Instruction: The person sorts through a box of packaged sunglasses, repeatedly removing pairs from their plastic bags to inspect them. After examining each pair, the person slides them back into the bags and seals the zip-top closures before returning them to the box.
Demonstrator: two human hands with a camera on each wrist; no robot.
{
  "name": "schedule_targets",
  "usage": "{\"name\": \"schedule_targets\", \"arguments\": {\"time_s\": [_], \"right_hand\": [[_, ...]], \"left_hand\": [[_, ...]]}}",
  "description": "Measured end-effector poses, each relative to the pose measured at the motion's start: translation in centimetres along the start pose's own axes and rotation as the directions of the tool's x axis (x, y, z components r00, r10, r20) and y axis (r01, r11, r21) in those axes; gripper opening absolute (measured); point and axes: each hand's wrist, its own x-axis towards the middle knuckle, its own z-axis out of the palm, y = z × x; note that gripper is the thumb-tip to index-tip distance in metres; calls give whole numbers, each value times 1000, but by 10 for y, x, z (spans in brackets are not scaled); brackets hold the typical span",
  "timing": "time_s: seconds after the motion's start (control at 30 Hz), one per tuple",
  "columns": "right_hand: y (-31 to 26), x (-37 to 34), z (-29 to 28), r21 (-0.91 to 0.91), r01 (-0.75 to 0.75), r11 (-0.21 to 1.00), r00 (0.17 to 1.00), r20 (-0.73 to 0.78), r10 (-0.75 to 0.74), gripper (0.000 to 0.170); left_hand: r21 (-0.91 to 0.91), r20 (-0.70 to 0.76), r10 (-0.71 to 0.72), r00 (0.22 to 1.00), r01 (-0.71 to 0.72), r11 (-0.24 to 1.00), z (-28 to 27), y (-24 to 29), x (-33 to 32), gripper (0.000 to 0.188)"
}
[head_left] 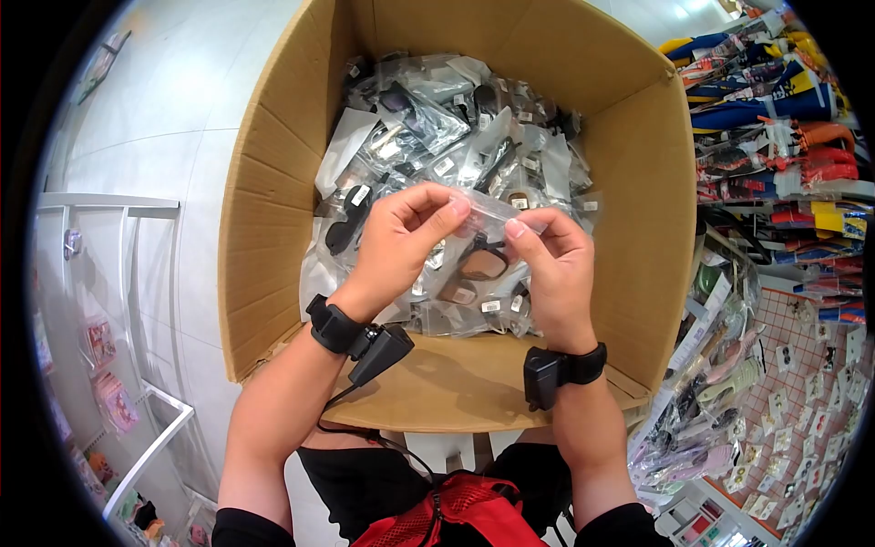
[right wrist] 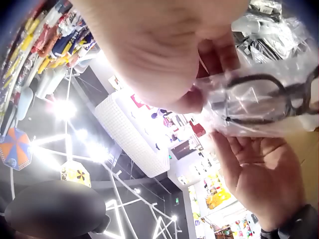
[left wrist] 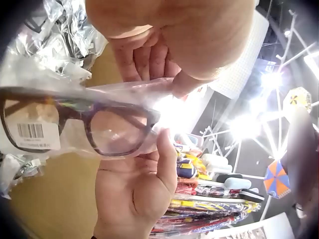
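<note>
Left hand [head_left: 399, 242] pinches the left part of the top edge of a clear bag [head_left: 493, 209]; right hand [head_left: 558, 264] pinches the same edge further right, fingertips closed on the plastic; both hands are near each other, the bag stretched between them; dark-framed glasses [left wrist: 117, 130] lie inside it, a barcode label [left wrist: 38, 136] over one lens; bag and glasses are held above a heap of bagged eyewear [head_left: 427, 123] within a cardboard box [head_left: 638, 155]; packaged goods [head_left: 766, 105] stand right of the box.
</note>
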Motion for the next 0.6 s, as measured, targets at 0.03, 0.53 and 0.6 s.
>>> {"name": "schedule_targets", "arguments": {"time_s": [0.03, 0.53, 0.6], "right_hand": [[-1, 2, -1, 42, -17, 999, 1000, 7, 17, 10], [-1, 1, -2, -9, 21, 1000, 1000, 9, -21, 15], [0, 1, -2, 28, 23, 999, 999, 33, -24, 15]], "left_hand": [[0, -1, 0, 1000, 0, 1000, 0, 0, 0, 18], [42, 21, 14, 1000, -15, 999, -3, 2, -2, 17], [74, 25, -2, 1000, 0, 997, -4, 7, -3, 18]]}}
